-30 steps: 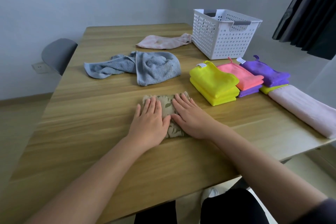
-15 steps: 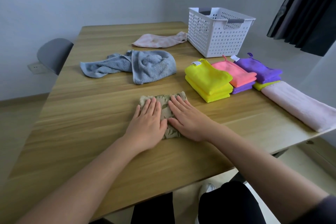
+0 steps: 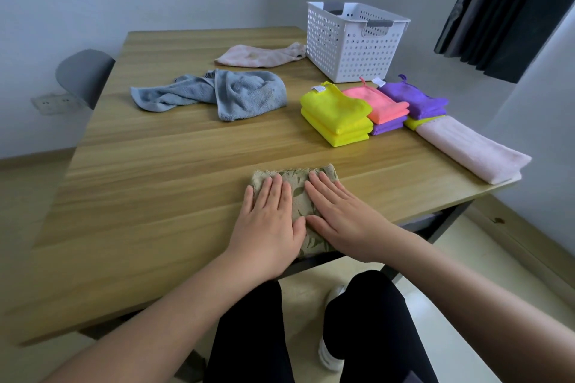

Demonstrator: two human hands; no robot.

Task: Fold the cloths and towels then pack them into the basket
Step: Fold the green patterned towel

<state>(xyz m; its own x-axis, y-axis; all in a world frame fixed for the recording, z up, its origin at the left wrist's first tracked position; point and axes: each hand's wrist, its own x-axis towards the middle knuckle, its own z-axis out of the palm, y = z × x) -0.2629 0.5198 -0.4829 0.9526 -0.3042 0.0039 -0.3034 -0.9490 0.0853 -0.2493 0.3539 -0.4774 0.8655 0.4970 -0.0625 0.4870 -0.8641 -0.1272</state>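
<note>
A folded beige leaf-print cloth (image 3: 299,194) lies at the near edge of the table (image 3: 155,196), pinned flat under both palms. The left hand (image 3: 270,227) covers its left half and the right hand (image 3: 339,218) its right half, with the thumbs almost meeting. The fingers (image 3: 273,193) are straight and close together, pressing down and gripping nothing. Compared with a second ago, the cloth sits closer to the person and farther from the stack of yellow cloths (image 3: 337,116), so the hands appear to have drawn it back while smoothing it. That suggests this fold is finished and the cloth can join the folded piles along the right side: yellow, a coral cloth (image 3: 384,102), a purple cloth (image 3: 415,99) and a long pale pink towel (image 3: 473,149). A crumpled blue-grey towel (image 3: 245,96) and a rumpled pink towel (image 3: 261,56) are not yet folded. The white perforated basket (image 3: 351,47) at the far corner, its inside mostly hidden, awaits packing.
</note>
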